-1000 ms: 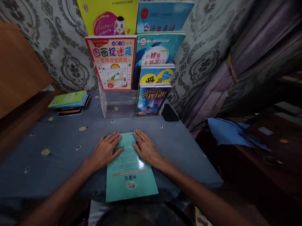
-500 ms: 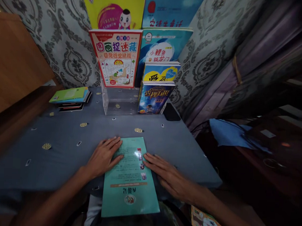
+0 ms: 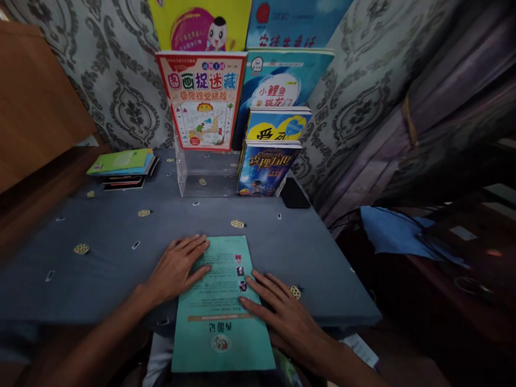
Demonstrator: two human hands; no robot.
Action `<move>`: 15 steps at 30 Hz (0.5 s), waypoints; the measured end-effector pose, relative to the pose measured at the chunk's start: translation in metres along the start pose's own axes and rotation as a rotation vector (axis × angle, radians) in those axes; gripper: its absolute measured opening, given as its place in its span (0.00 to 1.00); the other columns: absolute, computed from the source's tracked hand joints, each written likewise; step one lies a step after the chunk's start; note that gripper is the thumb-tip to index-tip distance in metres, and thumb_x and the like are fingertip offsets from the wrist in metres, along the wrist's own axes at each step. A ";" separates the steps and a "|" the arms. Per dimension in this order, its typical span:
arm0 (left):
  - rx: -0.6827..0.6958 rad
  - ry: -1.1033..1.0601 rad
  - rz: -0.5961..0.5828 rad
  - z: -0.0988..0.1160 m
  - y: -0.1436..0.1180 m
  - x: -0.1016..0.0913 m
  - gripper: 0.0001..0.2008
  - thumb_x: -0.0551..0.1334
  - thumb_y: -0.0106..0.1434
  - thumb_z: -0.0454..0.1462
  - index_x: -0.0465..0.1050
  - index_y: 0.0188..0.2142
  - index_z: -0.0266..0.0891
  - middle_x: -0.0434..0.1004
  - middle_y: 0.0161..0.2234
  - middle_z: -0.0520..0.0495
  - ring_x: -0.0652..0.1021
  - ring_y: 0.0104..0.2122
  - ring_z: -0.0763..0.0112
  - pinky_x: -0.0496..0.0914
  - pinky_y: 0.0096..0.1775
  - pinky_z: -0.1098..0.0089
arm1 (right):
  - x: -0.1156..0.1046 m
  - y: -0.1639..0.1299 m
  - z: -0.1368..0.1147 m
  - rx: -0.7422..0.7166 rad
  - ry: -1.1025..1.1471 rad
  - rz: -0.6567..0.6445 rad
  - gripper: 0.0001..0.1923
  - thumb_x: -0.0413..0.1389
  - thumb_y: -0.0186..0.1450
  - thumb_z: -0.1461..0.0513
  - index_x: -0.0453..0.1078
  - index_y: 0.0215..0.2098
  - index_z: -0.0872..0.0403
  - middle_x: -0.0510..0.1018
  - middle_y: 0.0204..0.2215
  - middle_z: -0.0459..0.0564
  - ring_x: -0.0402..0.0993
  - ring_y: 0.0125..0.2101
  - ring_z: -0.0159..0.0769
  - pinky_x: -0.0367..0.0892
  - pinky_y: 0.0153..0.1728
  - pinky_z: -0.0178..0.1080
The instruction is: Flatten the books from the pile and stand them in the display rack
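The person's left hand (image 3: 175, 268) lies flat, palm down, with its fingers spread and stretched forward; the fingertips rest on the left edge of a teal booklet (image 3: 223, 306), while the heel of the hand sits on the grey-blue tablecloth (image 3: 110, 238). The left forearm runs back and to the left, down out of the frame. The right hand (image 3: 284, 314) is also flat and open, fingers fanned and pointing up-left; its index and middle fingertips touch the booklet's right edge near the small printed pictures, and the rest of the hand lies on the cloth just beside it. The right forearm angles off to the lower right. Neither hand grips anything: both merely press on the booklet from either side, set apart with the booklet between them.

The booklet lies flat, back cover up, its near end hanging over the table's edge toward the person.

Ahead of both hands, well apart from them, stands a clear acrylic rack (image 3: 203, 174) holding children's books upright in tiers, a dark blue one (image 3: 265, 168) in front on the right. Beyond the left hand, far to its left, sits a small stack of thin books (image 3: 122, 167). A black phone (image 3: 295, 193) lies just right of the rack.
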State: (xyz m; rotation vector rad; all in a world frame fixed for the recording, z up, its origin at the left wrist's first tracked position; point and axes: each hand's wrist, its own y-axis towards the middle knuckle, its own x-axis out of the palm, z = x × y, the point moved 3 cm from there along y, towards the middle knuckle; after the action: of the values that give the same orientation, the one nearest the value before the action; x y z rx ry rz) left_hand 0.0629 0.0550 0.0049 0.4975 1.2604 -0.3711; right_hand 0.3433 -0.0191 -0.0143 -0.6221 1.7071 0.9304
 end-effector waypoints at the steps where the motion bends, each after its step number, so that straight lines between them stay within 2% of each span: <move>1: 0.002 -0.020 -0.004 -0.001 0.000 -0.001 0.28 0.51 0.72 0.53 0.64 0.65 0.43 0.65 0.66 0.42 0.67 0.65 0.54 0.63 0.62 0.49 | -0.003 0.002 0.000 -0.015 -0.012 0.029 0.32 0.57 0.70 0.63 0.55 0.70 0.47 0.63 0.68 0.56 0.49 0.71 0.48 0.60 0.64 0.57; 5: -0.019 -0.173 -0.026 -0.008 0.005 -0.009 0.27 0.52 0.71 0.52 0.68 0.63 0.43 0.67 0.65 0.42 0.68 0.64 0.54 0.61 0.63 0.47 | -0.024 0.017 0.003 -0.098 -0.022 0.188 0.21 0.54 0.72 0.59 0.66 0.63 0.50 0.75 0.59 0.58 0.63 0.65 0.45 0.65 0.61 0.54; 9: -0.086 -0.449 -0.049 -0.019 0.015 -0.021 0.25 0.50 0.71 0.52 0.77 0.55 0.43 0.75 0.59 0.43 0.73 0.61 0.55 0.63 0.63 0.49 | -0.041 0.044 0.013 -0.112 0.142 0.362 0.18 0.50 0.75 0.58 0.68 0.60 0.52 0.81 0.50 0.57 0.76 0.54 0.41 0.70 0.56 0.49; 12: -0.161 -0.706 -0.045 -0.027 0.019 -0.026 0.27 0.48 0.71 0.54 0.81 0.49 0.45 0.79 0.55 0.45 0.76 0.58 0.54 0.64 0.62 0.50 | -0.050 0.061 0.024 -0.085 0.316 0.517 0.17 0.49 0.75 0.58 0.69 0.59 0.50 0.83 0.44 0.55 0.80 0.47 0.40 0.75 0.47 0.45; 15: -0.229 -0.946 0.031 -0.032 0.017 -0.027 0.35 0.45 0.67 0.62 0.83 0.45 0.45 0.81 0.52 0.44 0.75 0.58 0.52 0.59 0.65 0.49 | -0.055 0.075 0.037 0.005 0.458 0.574 0.16 0.48 0.74 0.56 0.71 0.56 0.48 0.83 0.42 0.55 0.80 0.43 0.42 0.75 0.43 0.45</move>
State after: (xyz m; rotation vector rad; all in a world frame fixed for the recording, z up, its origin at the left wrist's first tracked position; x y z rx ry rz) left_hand 0.0383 0.0867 0.0263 0.0994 0.3657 -0.3638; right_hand 0.3230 0.0518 0.0528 -0.3545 2.3677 1.2426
